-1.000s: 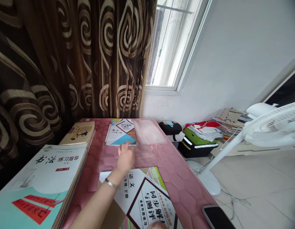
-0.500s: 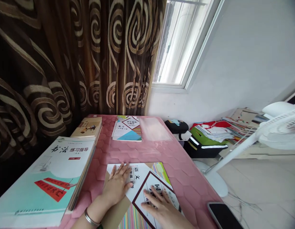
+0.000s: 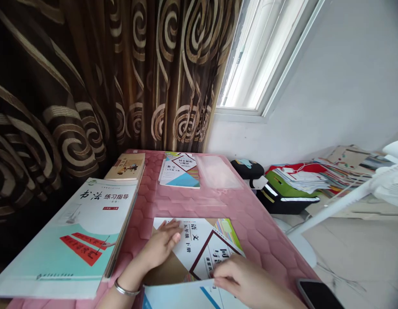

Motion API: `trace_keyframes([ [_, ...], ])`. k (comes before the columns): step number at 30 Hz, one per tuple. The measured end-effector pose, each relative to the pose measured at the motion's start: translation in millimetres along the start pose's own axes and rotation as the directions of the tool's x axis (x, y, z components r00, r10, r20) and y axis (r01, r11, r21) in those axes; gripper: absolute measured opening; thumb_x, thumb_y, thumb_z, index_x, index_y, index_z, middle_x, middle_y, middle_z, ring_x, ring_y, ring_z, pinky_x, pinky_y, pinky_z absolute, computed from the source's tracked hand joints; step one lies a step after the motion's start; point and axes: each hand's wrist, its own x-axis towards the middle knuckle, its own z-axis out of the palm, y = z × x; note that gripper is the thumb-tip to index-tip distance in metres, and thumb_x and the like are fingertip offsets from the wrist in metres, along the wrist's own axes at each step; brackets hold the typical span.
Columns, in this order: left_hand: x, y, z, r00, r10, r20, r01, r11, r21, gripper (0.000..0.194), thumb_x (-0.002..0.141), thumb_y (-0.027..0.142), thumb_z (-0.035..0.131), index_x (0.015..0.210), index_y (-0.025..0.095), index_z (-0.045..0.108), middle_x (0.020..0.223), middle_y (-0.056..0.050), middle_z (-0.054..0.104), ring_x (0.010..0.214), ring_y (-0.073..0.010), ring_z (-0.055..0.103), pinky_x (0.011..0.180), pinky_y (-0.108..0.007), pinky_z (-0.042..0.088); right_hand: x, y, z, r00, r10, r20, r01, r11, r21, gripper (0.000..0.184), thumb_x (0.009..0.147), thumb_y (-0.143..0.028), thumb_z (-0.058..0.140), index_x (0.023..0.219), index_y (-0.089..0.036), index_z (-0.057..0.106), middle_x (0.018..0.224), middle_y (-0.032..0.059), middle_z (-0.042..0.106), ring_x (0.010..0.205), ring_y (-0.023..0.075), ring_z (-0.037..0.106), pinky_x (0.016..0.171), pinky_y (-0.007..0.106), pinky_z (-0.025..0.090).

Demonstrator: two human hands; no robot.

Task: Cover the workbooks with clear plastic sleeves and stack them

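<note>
A Chinese workbook [image 3: 203, 240] with a white, brown and striped cover lies on the pink padded surface in front of me. My left hand [image 3: 165, 246] rests over its left edge, fingers laid out on the cover. Across the near part of the workbook comes a blue-and-white booklet [image 3: 182, 296], cut off by the bottom of the view. My right hand [image 3: 239, 277] pinches the far edge of this booklet between thumb and fingers. I cannot tell whether the two are joined.
Left stands a stack of books topped by a calligraphy book [image 3: 79, 236]. Farther back lie a maths workbook [image 3: 181, 171] and a clear plastic sheet [image 3: 220, 171]. A phone [image 3: 319, 294] sits at the right edge. Beyond it are a white fan [image 3: 334, 210] and a black-and-green bag [image 3: 289, 193].
My right hand has lifted from the workbook and now grips the blue-and-white booklet, which has come over its near part. My left hand stays on the workbook. The view has shifted slightly.
</note>
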Motion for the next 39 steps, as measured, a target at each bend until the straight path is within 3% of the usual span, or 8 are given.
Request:
trace_keyframes([
  [7,-1.8,-0.3,-22.1,0.839,-0.463,-0.284,0.099,0.645,-0.758,0.076,0.080,0.077,0.030,0.092,0.012,0.068,0.084,-0.012,0.073,0.079,-0.0245,0.067,0.073,-0.036,0.052,27.6,-6.2,-37.9,0.930,0.203,-0.306,-0.251,0.960,-0.123,0.033,0.092,-0.036,0.039,0.073,-0.024,0.063,0.069,-0.0002,0.066,0.066,0.0155,0.058,0.055,0.025,0.029],
  [12,-3.8,2.4,-21.2,0.754,-0.485,-0.442,0.069,0.729,-0.681,0.057,0.070,0.074,0.054,0.072,0.018,0.061,0.065,0.000,0.060,0.062,-0.0154,0.054,0.058,-0.025,0.042,53.0,1.8,-44.0,0.864,0.243,-0.441,-0.360,0.910,-0.204,0.034,0.096,-0.033,0.035,0.083,-0.023,0.065,0.082,0.0039,0.072,0.076,0.0200,0.063,0.061,0.028,0.036],
  [17,3.9,-8.0,-8.4,0.728,-0.466,-0.503,0.136,0.817,-0.561,0.058,0.062,0.077,0.056,0.060,0.020,0.052,0.053,0.006,0.045,0.052,-0.0106,0.038,0.051,-0.023,0.031,73.7,-5.4,-26.6,0.769,-0.059,-0.637,-0.236,0.900,-0.367,0.024,0.093,-0.026,0.047,0.109,-0.021,0.064,0.111,0.0087,0.067,0.104,0.0259,0.059,0.089,0.040,0.043],
  [24,4.7,-15.6,-2.4,0.676,-0.418,-0.607,0.214,0.900,-0.380,0.040,0.074,0.060,0.049,0.065,0.022,0.054,0.056,0.000,0.055,0.054,-0.0165,0.050,0.055,-0.027,0.038,98.7,-21.5,24.4,0.842,-0.325,-0.431,0.047,0.839,-0.542,0.042,0.092,-0.042,0.051,0.133,-0.031,0.051,0.147,0.0031,0.044,0.136,0.0304,0.035,0.110,0.059,0.024],
  [29,5.8,-15.6,-5.4,0.685,-0.330,-0.650,0.209,0.943,-0.259,0.032,0.081,0.050,0.046,0.072,0.022,0.057,0.067,-0.005,0.063,0.063,-0.0216,0.060,0.063,-0.032,0.046,104.1,-11.6,40.6,0.859,-0.308,-0.408,0.038,0.835,-0.549,0.050,0.091,-0.045,0.052,0.138,-0.029,0.046,0.147,0.0057,0.044,0.134,0.0317,0.037,0.108,0.056,0.028],
  [32,11.7,-21.8,-9.6,0.604,-0.257,-0.754,0.172,0.966,-0.191,0.032,0.082,0.049,0.044,0.078,0.021,0.060,0.085,-0.010,0.064,0.086,-0.0272,0.062,0.083,-0.041,0.047,102.8,-9.4,42.8,0.829,-0.309,-0.467,-0.007,0.828,-0.560,0.053,0.090,-0.047,0.052,0.139,-0.029,0.044,0.148,0.0065,0.043,0.134,0.0331,0.037,0.106,0.054,0.030],
  [34,16.9,-28.5,-11.6,0.563,-0.302,-0.769,0.166,0.953,-0.253,0.033,0.080,0.049,0.045,0.085,0.020,0.060,0.094,-0.013,0.064,0.097,-0.0292,0.059,0.092,-0.046,0.045,101.1,-10.9,42.9,0.805,-0.317,-0.501,-0.032,0.821,-0.570,0.053,0.091,-0.047,0.051,0.140,-0.029,0.044,0.148,0.0071,0.042,0.134,0.0341,0.036,0.106,0.056,0.028],
  [39,22.0,-38.5,-11.8,0.595,-0.506,-0.624,0.145,0.832,-0.536,0.044,0.083,0.052,0.044,0.110,0.018,0.054,0.115,-0.013,0.062,0.112,-0.0270,0.057,0.100,-0.045,0.042,97.3,-16.9,41.0,0.756,-0.342,-0.558,-0.064,0.810,-0.584,0.050,0.093,-0.045,0.047,0.140,-0.030,0.043,0.151,0.0054,0.037,0.138,0.0340,0.029,0.108,0.059,0.022],
])
